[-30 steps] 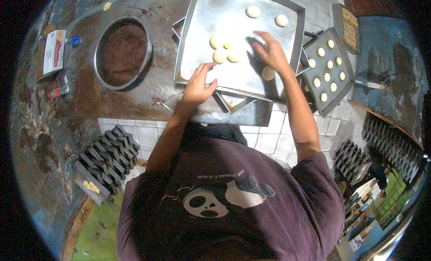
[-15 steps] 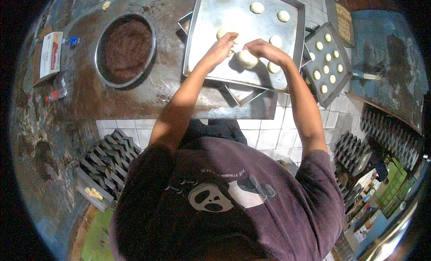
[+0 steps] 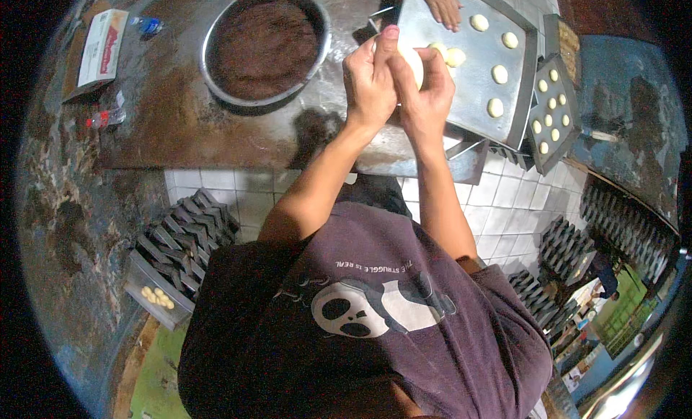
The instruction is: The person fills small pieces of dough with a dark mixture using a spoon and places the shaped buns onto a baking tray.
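My left hand [image 3: 367,87] and my right hand [image 3: 425,94] meet over the near left part of a large metal tray [image 3: 476,91], both closed round a pale ball of dough [image 3: 409,64], their thumbs pressed against it. Behind my fingers, more dough pieces [image 3: 454,58] sit on the tray, with separate round ones [image 3: 499,74] toward its right. Another person's hand [image 3: 443,8] reaches over the tray from the top edge, fingers pointing down. Left of my hands stands a round steel basin [image 3: 324,44] holding a brown crumbly mass [image 3: 263,47].
A second tray of small dough rounds [image 3: 554,116] lies at the right. Bottles [image 3: 107,117] and a white carton [image 3: 102,47] are at the left on the stained metal table [image 3: 173,130]. Stacked trays [image 3: 180,239] stand low on both sides. A person [image 3: 604,275] is far off at the right.
My hands have come together and lifted a dough ball off the tray, pulling it nearer and left. Another person's hand has appeared at the top. The whole view has shifted.
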The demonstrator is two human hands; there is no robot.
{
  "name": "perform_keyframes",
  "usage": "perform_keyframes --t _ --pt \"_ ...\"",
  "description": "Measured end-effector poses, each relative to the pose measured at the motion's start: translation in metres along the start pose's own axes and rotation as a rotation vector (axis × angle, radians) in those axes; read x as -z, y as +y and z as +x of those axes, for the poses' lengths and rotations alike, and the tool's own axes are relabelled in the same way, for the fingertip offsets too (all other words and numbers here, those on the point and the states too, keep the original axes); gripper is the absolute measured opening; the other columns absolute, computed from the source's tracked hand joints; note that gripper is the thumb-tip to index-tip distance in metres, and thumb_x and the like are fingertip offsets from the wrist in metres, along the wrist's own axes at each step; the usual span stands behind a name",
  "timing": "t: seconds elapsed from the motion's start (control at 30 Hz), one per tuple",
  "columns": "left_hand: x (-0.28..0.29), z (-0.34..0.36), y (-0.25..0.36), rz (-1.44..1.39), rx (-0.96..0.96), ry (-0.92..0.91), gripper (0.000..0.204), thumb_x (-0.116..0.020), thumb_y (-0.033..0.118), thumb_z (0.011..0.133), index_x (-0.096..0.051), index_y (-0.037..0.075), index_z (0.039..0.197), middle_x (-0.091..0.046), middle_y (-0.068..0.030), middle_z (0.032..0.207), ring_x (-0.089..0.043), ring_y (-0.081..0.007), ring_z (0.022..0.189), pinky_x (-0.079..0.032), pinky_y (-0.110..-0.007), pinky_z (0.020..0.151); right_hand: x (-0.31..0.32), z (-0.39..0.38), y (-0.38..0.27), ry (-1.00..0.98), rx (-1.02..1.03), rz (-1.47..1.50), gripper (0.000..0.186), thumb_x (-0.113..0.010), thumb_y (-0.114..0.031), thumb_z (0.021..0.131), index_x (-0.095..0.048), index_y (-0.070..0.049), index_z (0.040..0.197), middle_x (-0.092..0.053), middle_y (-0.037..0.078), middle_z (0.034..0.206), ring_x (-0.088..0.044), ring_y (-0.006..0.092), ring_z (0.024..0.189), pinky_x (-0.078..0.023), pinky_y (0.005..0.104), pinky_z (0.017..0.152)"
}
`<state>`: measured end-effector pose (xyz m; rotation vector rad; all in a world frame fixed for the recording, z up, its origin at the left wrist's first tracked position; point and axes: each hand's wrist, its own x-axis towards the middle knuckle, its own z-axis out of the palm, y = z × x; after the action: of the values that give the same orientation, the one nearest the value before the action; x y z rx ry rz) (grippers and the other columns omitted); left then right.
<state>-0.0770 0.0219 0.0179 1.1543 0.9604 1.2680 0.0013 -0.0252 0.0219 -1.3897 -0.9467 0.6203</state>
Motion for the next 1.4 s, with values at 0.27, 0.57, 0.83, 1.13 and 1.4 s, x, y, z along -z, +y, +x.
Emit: perform_keyframes --t 0.27,0.57,0.83,1.13,1.4 --pt "0.13 0.018 0.047 -0.4 0.215 -0.342 0.041 -0.062 0.042 0.104 -0.067 0.003 0.112 -0.071 -0.0033 0.1 -0.066 -0.0072 0.089 -0.052 -0.023 0.079 -0.094 0.004 -0.037 -0.148 -0.131 0.235 0.024 -0.074 -0.023 0.098 -0.074 0.0 0.092 -0.07 -0.001 0.078 -0.057 0.0031 0.067 -0.043 0.0197 0.059" --pt "0.212 -0.012 -0.021 -0.125 -0.101 -0.427 0.042 -0.067 0.029 0.097 -0.057 0.008 0.131 -0.068 -0.0099 0.12 -0.067 -0.0227 0.108 -0.055 -0.035 0.096 -0.125 -0.017 -0.09 -0.704 -0.089 -0.069 0.033 -0.063 -0.032 0.104 -0.075 -0.003 0.112 -0.074 0.011 0.092 -0.07 0.0182 0.08 -0.053 0.0307 0.073" --pt "0.27 -0.024 -0.005 0.62 -0.279 -0.421 0.039 -0.082 0.017 0.081 -0.072 0.004 0.115 -0.074 -0.0148 0.113 -0.07 -0.0303 0.106 -0.054 -0.041 0.097 -0.065 -0.119 0.173 -0.73 -0.267 -1.18 0.066 -0.065 -0.059 0.093 -0.068 0.007 0.092 -0.071 0.03 0.095 -0.071 0.0463 0.091 -0.057 0.0543 0.081" --pt "0.424 -0.041 -0.061 1.04 -0.066 -0.052 0.035 -0.081 0.018 0.078 -0.069 -0.004 0.102 -0.073 -0.0217 0.095 -0.071 -0.0412 0.094 -0.057 -0.047 0.084 -0.074 -0.175 0.165 -0.728 -0.059 -0.716 0.036 -0.056 -0.002 0.093 -0.053 -0.003 0.129 -0.064 0.027 0.111 -0.065 0.0472 0.102 -0.054 0.0526 0.082" --pt "0.429 -0.058 -0.085 0.913 0.101 0.145 0.026 -0.077 0.016 0.08 -0.07 -0.004 0.096 -0.073 -0.0226 0.091 -0.073 -0.0367 0.092 -0.057 -0.044 0.081 -0.157 -0.023 0.184 -0.797 0.464 -0.988 0.023 -0.053 -0.012 0.097 -0.067 -0.008 0.114 -0.063 0.028 0.114 -0.069 0.0439 0.096 -0.058 0.0505 0.083"
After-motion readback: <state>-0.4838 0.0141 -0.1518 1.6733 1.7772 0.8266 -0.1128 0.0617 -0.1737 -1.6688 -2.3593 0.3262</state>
